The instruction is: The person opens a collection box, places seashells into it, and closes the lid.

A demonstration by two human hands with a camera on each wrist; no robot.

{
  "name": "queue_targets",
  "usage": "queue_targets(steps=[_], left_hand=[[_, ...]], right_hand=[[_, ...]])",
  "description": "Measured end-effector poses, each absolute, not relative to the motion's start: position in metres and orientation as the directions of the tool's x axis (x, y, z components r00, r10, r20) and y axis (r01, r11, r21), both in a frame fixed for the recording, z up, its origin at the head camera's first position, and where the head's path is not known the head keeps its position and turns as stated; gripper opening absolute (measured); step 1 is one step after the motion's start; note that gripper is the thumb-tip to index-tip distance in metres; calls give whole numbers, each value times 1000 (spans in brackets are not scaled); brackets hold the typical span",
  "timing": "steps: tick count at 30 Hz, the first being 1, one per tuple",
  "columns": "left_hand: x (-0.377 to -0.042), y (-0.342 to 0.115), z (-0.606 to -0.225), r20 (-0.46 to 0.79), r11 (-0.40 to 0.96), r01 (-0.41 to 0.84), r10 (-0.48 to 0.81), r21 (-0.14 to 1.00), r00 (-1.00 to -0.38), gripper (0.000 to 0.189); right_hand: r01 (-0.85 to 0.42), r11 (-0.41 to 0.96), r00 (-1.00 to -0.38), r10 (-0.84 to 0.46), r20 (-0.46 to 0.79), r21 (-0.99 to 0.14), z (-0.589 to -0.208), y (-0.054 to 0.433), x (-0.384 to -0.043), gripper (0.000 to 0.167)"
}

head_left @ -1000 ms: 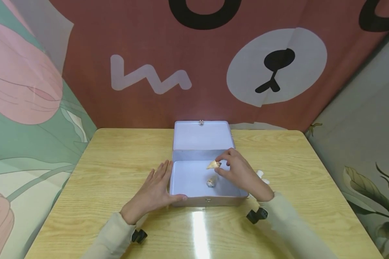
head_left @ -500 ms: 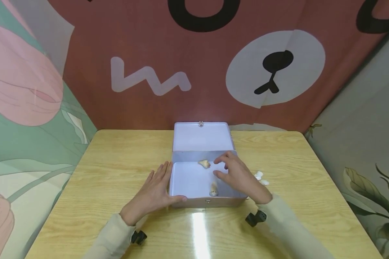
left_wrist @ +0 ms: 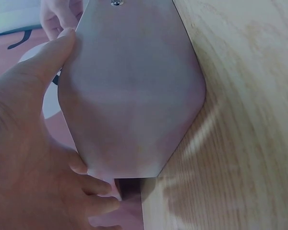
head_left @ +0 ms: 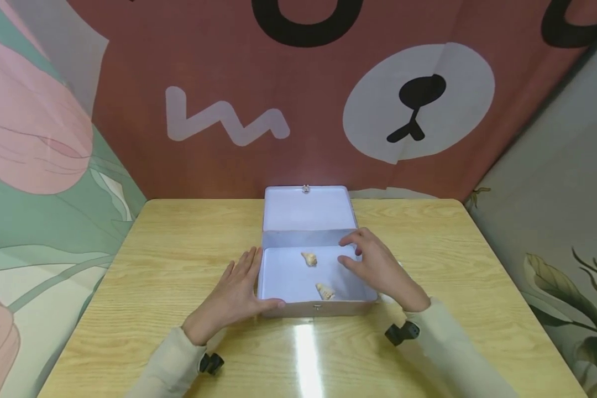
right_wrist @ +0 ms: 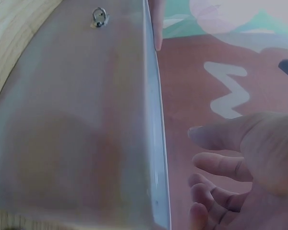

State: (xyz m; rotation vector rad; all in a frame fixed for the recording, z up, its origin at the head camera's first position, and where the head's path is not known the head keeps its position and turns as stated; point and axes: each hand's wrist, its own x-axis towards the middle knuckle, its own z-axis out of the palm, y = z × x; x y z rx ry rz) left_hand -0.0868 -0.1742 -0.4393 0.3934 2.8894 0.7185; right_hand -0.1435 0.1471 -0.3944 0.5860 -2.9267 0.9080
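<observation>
A metal box stands with its lid raised, showing a white inside. Two seashells lie on its floor: one pale, pointed shell towards the back, and a ridged spiral shell by the front wall. My left hand rests against the box's left side, fingers straight, with the thumb on the front rim. In the left wrist view this hand touches the box's edge. Over the right part of the box hovers my right hand, thumb and fingers apart and holding nothing.
The open lid leans back near the wall hanging. White pieces lie on the wooden table right of the box, mostly hidden by the right hand and wrist. A small metal clasp juts from the box's front.
My right hand has let go of the pointed shell inside the box and moved slightly right. Both shells have shifted and turned on the box floor. The left hand has stayed in place.
</observation>
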Motion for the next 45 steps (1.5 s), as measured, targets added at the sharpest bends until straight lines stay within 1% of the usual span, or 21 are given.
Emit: queue_targets(steps=[8,15,25,32,36,45], left_hand=[[-86,-176,-441,-76,853,212,280,477,-957,136],[-87,-176,-440,-90,855,202,276,479,-957,136],[-87,-175,-439,-88,854,208,282,477,-955,135],[-86,-173,-439,-80,850,213,285,482,-955,135],[-87,-173,-439,-84,849,212,286,483,-955,135],[-87,-173,-439,-85,848,217,292,483,-953,136]], right_hand=[[-364,744,-928,-338,155,-561,-389,160,-146,29],[-307,764,-950,-284,131,-568,-386,179,-149,31],[-249,777,-966,-243,89,-578,-385,211,-151,36],[-231,788,-973,-197,120,-571,-385,232,-151,36],[-206,794,-979,-171,114,-572,-388,245,-150,37],[-132,817,-990,-132,40,-561,-410,267,-147,38]])
